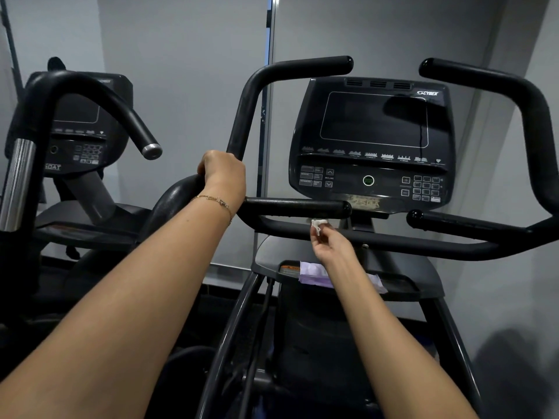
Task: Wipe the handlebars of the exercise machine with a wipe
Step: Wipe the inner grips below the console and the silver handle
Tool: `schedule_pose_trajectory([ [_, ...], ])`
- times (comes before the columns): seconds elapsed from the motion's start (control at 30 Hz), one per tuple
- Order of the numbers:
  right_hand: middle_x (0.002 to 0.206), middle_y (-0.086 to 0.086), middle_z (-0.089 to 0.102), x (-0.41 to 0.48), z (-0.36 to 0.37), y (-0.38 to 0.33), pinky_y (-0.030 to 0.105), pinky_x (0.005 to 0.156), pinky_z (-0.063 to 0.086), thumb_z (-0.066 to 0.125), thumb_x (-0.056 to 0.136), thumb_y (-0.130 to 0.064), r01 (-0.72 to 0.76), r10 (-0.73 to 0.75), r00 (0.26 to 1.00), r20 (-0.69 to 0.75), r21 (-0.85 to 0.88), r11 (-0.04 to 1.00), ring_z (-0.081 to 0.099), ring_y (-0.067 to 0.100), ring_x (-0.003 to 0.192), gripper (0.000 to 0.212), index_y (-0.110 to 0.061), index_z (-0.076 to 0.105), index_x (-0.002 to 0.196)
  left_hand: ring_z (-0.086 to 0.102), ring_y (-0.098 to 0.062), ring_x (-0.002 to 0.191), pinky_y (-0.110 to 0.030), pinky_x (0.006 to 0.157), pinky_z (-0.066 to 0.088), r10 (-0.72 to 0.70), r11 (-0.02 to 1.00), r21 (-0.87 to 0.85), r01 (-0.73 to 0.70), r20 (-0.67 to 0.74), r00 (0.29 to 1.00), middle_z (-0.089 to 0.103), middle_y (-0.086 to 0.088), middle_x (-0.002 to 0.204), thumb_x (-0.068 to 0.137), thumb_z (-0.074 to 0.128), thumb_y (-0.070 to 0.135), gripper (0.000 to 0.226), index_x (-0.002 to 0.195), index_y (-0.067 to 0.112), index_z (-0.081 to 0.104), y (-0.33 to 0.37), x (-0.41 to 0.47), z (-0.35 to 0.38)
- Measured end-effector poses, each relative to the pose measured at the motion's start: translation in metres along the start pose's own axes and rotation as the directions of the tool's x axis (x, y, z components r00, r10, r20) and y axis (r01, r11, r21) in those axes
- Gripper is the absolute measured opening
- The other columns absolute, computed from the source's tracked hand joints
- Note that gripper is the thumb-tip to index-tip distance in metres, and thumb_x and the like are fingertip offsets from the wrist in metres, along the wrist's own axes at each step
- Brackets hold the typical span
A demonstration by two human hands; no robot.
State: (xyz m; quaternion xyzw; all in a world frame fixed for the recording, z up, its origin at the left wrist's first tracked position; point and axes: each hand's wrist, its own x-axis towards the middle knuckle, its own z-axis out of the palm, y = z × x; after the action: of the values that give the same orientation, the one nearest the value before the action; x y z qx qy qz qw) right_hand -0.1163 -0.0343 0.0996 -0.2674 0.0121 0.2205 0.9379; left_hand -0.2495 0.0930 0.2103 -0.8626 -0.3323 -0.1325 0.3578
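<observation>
The exercise machine has black handlebars: a left upright bar (pixel 251 95), a short inner grip (pixel 296 207), a long cross bar (pixel 393 241) and a right loop (pixel 535 122). My left hand (pixel 222 173) is closed around the left bar at its lower bend. My right hand (pixel 331 244) pinches a small crumpled white wipe (pixel 318 224) in its fingertips. The wipe is held against the cross bar, just under the tip of the inner grip.
The console (pixel 373 143) with a dark screen sits between the bars. A purple wipe packet (pixel 314 273) lies on the tray (pixel 423 276) below, partly hidden by my right forearm. A second machine (pixel 75 122) stands at the left. Grey walls are behind.
</observation>
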Motion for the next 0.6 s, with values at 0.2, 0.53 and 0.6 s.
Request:
schedule_pose_trajectory([
  [0.2,0.085,0.015,0.056,0.005,-0.004,0.002,0.02,0.046,0.053,0.046,0.093,0.005,-0.015,0.015,1.0,0.001,0.079,0.997,0.056,0.02,0.074,0.015,-0.001,0.054,0.082,0.062,-0.017,0.093,-0.027,0.084,0.052,0.01,1.0,0.019,-0.009,-0.021,1.0,0.064,-0.002,0.103,0.087,0.048,0.007,0.023,0.107,0.01,0.058,0.0,0.0,0.003],
  [0.53,0.082,0.017,0.055,0.01,0.008,0.013,0.023,0.047,0.054,0.048,0.092,0.006,-0.052,0.056,0.998,-0.023,0.125,0.991,0.056,0.021,0.071,0.01,0.002,0.051,0.083,0.061,-0.019,0.096,-0.028,0.084,0.052,-0.004,1.0,-0.012,0.003,-0.036,0.999,0.063,-0.003,0.106,0.088,0.048,0.008,0.024,0.11,0.01,0.058,0.0,0.0,0.002],
  [0.6,0.084,0.018,0.055,0.005,0.012,0.024,0.023,0.049,0.054,0.048,0.091,0.006,-0.082,0.082,0.997,0.008,0.071,0.994,0.057,0.022,0.071,0.009,0.003,0.052,0.084,0.061,-0.019,0.095,-0.028,0.085,0.052,-0.01,1.0,-0.012,0.01,-0.039,0.999,0.063,-0.003,0.105,0.089,0.048,0.008,0.024,0.11,0.01,0.058,-0.001,0.0,0.002],
])
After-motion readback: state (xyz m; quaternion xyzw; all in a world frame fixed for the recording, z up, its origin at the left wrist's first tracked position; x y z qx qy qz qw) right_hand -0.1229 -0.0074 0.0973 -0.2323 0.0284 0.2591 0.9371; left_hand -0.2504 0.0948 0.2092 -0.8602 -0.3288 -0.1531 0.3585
